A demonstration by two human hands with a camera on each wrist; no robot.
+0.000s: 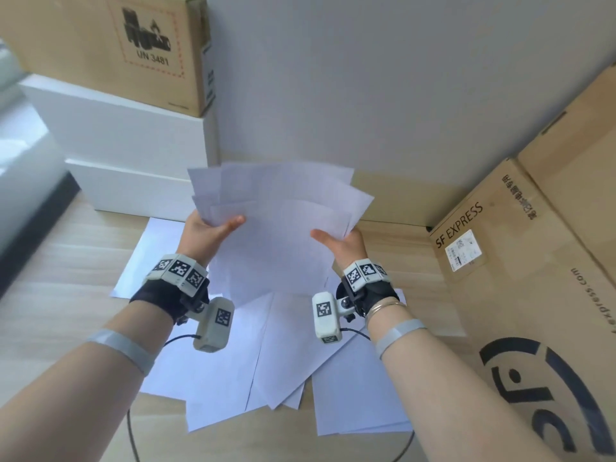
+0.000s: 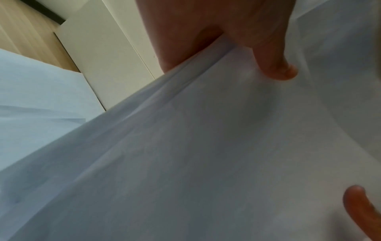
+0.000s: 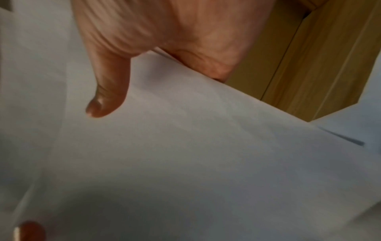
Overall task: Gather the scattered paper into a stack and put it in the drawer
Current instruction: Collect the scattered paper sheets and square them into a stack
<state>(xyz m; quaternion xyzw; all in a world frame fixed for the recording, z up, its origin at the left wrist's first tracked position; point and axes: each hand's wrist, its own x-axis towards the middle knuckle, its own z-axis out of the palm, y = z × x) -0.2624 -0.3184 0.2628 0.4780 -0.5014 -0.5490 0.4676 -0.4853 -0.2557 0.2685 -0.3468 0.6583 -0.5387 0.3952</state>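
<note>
An uneven bundle of white paper sheets (image 1: 280, 225) is held up above the wooden table, its corners fanned out at the top. My left hand (image 1: 208, 230) grips its left edge, thumb on the front face. My right hand (image 1: 340, 241) grips the right edge the same way. In the left wrist view the thumb presses the paper bundle (image 2: 206, 146); the right wrist view shows the right thumb on the paper bundle (image 3: 195, 146). More loose sheets (image 1: 253, 371) lie overlapping on the table (image 1: 66, 278) under my wrists. No drawer is in view.
White boxes (image 1: 133, 155) stand stacked at the back left with a cardboard box (image 1: 110, 45) on top. Large cardboard boxes (image 1: 520, 261) line the right side. A grey wall (image 1: 366, 88) rises behind. A black cable (image 1: 133, 435) loops near the front edge.
</note>
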